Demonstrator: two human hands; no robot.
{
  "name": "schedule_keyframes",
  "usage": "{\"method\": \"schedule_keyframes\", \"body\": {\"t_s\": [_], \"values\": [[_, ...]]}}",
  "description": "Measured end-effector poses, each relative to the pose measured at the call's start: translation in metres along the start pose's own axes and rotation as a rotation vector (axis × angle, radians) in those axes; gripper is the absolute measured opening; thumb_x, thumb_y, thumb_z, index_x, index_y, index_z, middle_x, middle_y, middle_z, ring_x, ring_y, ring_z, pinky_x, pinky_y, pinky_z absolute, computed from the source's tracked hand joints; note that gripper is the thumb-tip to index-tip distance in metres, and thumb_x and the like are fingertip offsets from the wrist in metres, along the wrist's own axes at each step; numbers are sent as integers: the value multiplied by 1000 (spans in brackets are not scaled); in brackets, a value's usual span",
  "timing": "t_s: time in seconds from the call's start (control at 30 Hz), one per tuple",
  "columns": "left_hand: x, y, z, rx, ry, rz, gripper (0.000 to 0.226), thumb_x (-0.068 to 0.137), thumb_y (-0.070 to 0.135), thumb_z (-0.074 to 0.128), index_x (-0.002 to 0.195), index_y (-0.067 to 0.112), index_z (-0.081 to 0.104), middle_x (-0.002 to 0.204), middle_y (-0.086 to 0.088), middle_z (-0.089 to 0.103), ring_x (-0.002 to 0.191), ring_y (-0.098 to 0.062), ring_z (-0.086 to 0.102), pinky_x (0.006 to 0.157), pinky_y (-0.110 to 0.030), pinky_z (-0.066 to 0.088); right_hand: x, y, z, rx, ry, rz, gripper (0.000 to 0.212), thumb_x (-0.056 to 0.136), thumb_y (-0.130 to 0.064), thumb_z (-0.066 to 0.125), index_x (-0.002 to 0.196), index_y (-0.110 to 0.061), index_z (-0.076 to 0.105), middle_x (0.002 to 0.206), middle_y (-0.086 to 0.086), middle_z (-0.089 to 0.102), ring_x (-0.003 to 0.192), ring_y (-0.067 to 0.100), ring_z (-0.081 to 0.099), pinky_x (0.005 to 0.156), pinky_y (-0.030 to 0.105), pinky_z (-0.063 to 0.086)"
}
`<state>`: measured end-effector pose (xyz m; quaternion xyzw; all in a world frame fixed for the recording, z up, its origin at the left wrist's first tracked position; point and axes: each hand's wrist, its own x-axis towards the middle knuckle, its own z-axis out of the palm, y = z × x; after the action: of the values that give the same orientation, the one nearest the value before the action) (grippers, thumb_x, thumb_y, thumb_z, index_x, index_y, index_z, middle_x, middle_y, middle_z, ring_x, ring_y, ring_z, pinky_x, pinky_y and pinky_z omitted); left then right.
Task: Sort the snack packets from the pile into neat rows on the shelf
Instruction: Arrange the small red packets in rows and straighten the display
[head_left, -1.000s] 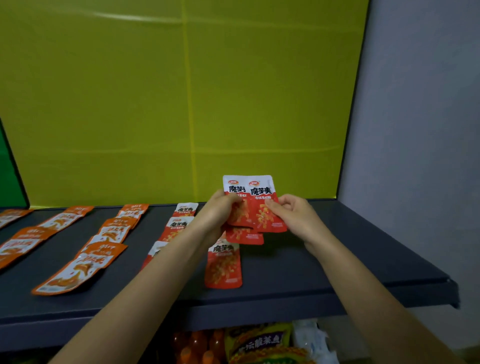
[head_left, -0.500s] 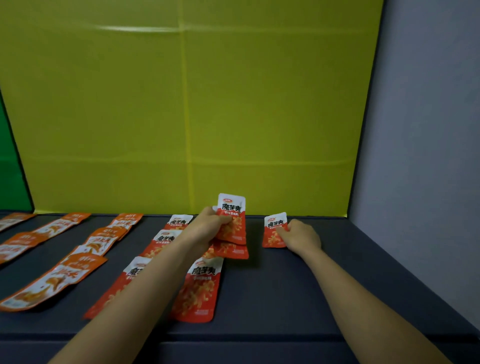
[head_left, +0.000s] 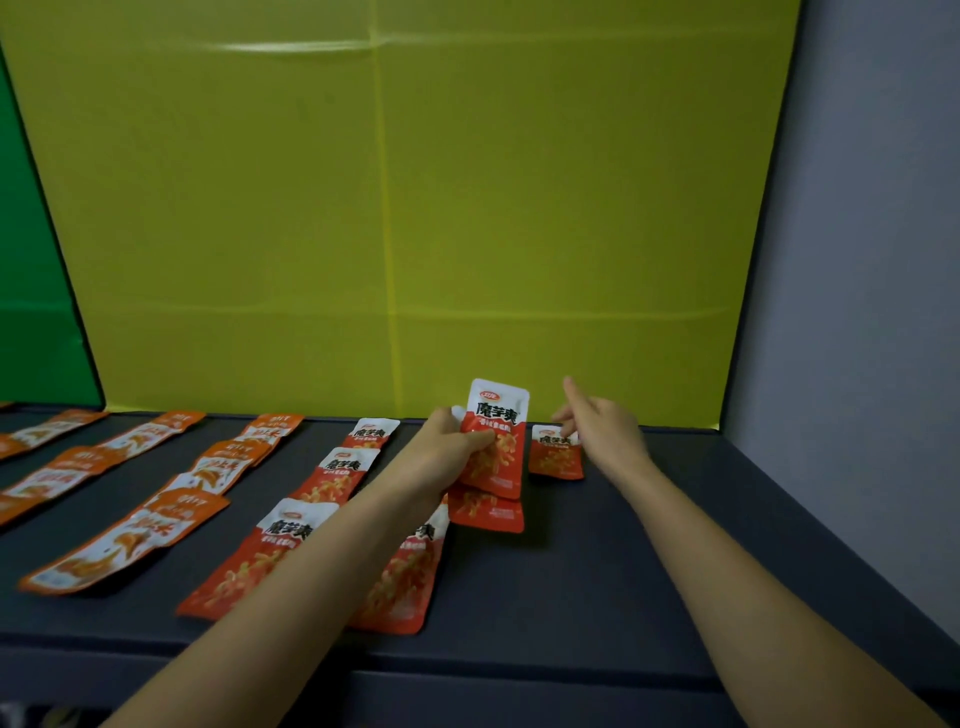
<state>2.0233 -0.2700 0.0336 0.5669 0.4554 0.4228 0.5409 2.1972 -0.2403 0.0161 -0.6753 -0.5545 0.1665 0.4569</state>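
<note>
Our left hand (head_left: 451, 453) clutches red packets (head_left: 497, 422); our right hand (head_left: 608, 436) hovers, fingers (head_left: 575, 397) released, over the lone packet (head_left: 555, 460). A careless brush could knock it crooked.

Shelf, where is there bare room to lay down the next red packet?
The shelf is bare right of the lone red packet, up to the grey wall, and in front of it to the front edge. Crowded: red rows around the left hand and its held packets, orange packets further left.
</note>
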Motion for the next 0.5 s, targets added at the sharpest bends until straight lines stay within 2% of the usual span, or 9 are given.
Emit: {"method": "schedule_keyframes", "body": {"t_s": [0.07, 0.13, 0.2, 0.23, 0.3, 0.37, 0.43, 0.5], "values": [[-5, -1, 9, -18, -17, 33, 20, 93, 9, 51, 111, 8, 42, 81, -3, 60, 68, -12, 59, 61, -26, 50, -17, -14, -6, 105, -117, -50, 48, 91, -53, 43, 69, -15, 62, 67, -2, 61, 68, 16, 55, 72, 30, 42], [-13, -1, 20, -17, -28, 50, 22, 92, 8, 52, 112, 7, 44, 78, -2, 61, 63, -10, 60, 57, -21, 51, -31, -15, -9, 127, -189, -91, 43, 85, -47, 57, 77, -5, 64, 67, 2, 61, 63, 13, 52, 63, 26, 38], [-22, -4, 31, -56, -36, 39, 15, 91, 9, 52, 106, 11, 47, 76, -1, 61, 60, -8, 61, 53, -18, 50, -37, -8, -17, 198, -228, -83, 31, 85, -37, 63, 77, -7, 64, 64, 0, 60, 57, 9, 50, 53, 19, 37], [-27, -7, 35, -77, -42, 25, 10, 91, 10, 50, 100, 14, 49, 78, -2, 60, 64, -9, 60, 57, -20, 50, -37, -4, -23, 228, -237, -68, 24, 86, -32, 62, 75, -10, 63, 64, -2, 59, 55, 7, 49, 50, 15, 36], [-37, -15, 41, -33, -64, 5, 11, 92, 12, 44, 100, 17, 50, 86, -3, 59, 77, -15, 59, 73, -29, 49, -36, 9, -38, 271, -192, -15, 20, 88, -26, 60, 73, -14, 62, 68, -1, 60, 61, 10, 52, 54, 18, 36], [-48, -23, 44, 129, -96, 31, 19, 95, 12, 39, 112, 16, 45, 93, -3, 58, 85, -17, 58, 83, -36, 49, -34, 24, -49, 357, -131, 71, 20, 90, -25, 58, 74, -12, 63, 72, 2, 62, 65, 15, 54, 60, 22, 38], [-57, -30, 46, 271, -116, 88, 21, 96, 12, 39, 117, 13, 41, 96, -6, 57, 89, -20, 58, 88, -39, 49, -32, 37, -54, 446, -118, 167, 23, 90, -25, 58, 72, -12, 63, 73, 4, 64, 65, 15, 56, 66, 25, 41], [-62, -34, 48, 422, -129, 160, 18, 96, 17, 43, 112, 9, 40, 96, -6, 57, 89, -20, 58, 85, -37, 49, -29, 43, -52, 468, -116, 209, 26, 90, -27, 58, 69, -12, 63, 73, 3, 64, 66, 14, 56, 71, 27, 42]]}}
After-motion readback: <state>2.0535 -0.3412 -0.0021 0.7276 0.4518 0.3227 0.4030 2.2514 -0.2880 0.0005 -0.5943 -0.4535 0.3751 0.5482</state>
